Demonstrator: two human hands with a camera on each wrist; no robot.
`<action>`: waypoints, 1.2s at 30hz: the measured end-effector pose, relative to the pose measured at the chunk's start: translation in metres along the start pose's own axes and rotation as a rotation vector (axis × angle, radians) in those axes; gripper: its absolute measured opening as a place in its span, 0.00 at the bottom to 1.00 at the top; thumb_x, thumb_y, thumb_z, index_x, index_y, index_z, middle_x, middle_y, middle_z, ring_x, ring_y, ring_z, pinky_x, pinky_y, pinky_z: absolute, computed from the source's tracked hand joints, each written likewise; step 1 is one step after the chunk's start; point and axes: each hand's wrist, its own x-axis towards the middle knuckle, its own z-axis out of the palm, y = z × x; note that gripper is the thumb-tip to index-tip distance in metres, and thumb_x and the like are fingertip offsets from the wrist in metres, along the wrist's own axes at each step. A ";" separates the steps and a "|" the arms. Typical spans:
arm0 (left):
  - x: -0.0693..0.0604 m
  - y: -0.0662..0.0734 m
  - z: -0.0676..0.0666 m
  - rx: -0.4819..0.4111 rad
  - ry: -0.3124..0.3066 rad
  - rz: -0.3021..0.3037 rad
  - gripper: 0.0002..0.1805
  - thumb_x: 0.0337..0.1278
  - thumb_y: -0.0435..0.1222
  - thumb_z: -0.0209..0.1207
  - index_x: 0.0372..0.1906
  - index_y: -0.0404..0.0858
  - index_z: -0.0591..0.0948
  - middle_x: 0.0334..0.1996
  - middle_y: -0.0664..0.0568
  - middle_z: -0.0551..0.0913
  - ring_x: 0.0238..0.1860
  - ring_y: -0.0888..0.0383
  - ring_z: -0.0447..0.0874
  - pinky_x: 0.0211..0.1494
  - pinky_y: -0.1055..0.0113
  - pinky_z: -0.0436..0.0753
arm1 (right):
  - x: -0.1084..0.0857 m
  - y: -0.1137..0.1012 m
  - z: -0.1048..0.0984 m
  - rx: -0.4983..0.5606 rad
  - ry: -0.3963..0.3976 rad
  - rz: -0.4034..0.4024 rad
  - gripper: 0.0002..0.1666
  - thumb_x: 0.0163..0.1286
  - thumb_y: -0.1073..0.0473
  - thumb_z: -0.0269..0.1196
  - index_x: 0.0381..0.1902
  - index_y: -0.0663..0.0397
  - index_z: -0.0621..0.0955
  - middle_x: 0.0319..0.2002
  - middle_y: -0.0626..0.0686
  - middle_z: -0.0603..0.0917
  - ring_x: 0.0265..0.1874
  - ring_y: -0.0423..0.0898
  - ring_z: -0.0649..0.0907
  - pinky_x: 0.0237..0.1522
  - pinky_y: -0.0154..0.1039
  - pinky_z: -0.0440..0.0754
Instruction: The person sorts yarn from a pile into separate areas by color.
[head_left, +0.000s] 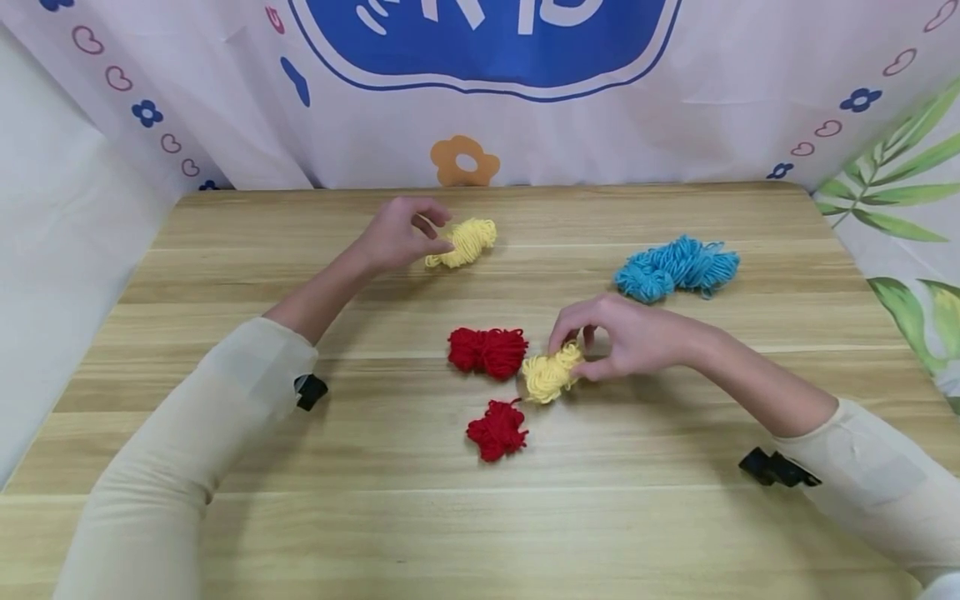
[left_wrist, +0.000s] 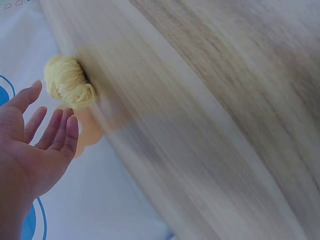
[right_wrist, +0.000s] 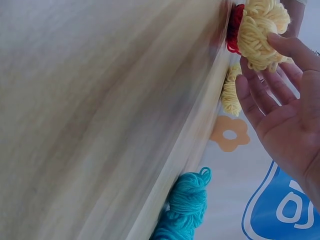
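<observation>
Near the back of the table a yellow yarn bundle (head_left: 472, 240) lies beside my left hand (head_left: 401, 235). In the left wrist view the fingers are loosely bent, with a gap between them and the yellow yarn (left_wrist: 67, 82). My right hand (head_left: 633, 337) pinches a second yellow yarn bundle (head_left: 551, 375) between thumb and fingers; the right wrist view shows the thumb pressed on its loops (right_wrist: 260, 35). Just left of that bundle sits a red yarn bundle (head_left: 487, 352), and a smaller red bundle (head_left: 497, 431) lies nearer to me.
Blue yarn (head_left: 678, 268) lies at the back right, beyond my right hand. The wooden table (head_left: 337, 517) ends at a white printed cloth (head_left: 360, 142) hanging behind it. Black clips (head_left: 309, 392) are attached at my sleeves.
</observation>
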 end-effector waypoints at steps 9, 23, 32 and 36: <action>-0.006 -0.001 -0.001 0.007 0.005 0.050 0.23 0.59 0.30 0.72 0.58 0.27 0.81 0.54 0.37 0.82 0.53 0.44 0.83 0.57 0.52 0.82 | -0.001 0.001 -0.005 -0.009 0.060 0.005 0.15 0.62 0.67 0.74 0.47 0.50 0.87 0.45 0.43 0.88 0.41 0.40 0.84 0.41 0.44 0.86; -0.015 -0.003 -0.001 0.028 0.007 0.065 0.21 0.60 0.30 0.71 0.56 0.28 0.83 0.53 0.36 0.83 0.52 0.42 0.84 0.52 0.56 0.83 | -0.001 0.013 -0.012 -0.033 0.187 -0.007 0.15 0.61 0.68 0.75 0.45 0.51 0.87 0.43 0.44 0.88 0.38 0.40 0.83 0.38 0.43 0.86; -0.019 -0.001 -0.003 0.034 0.007 0.065 0.19 0.60 0.30 0.71 0.55 0.28 0.83 0.52 0.38 0.84 0.51 0.46 0.83 0.51 0.57 0.84 | 0.003 0.014 -0.015 -0.044 0.249 0.097 0.13 0.63 0.69 0.74 0.47 0.59 0.87 0.43 0.51 0.90 0.35 0.43 0.86 0.40 0.43 0.88; -0.022 0.000 -0.004 0.046 0.012 0.073 0.19 0.60 0.30 0.71 0.54 0.28 0.83 0.52 0.37 0.84 0.51 0.45 0.84 0.53 0.53 0.84 | 0.005 0.015 -0.017 -0.022 0.261 0.135 0.15 0.64 0.68 0.74 0.48 0.61 0.86 0.43 0.53 0.89 0.37 0.45 0.86 0.40 0.44 0.88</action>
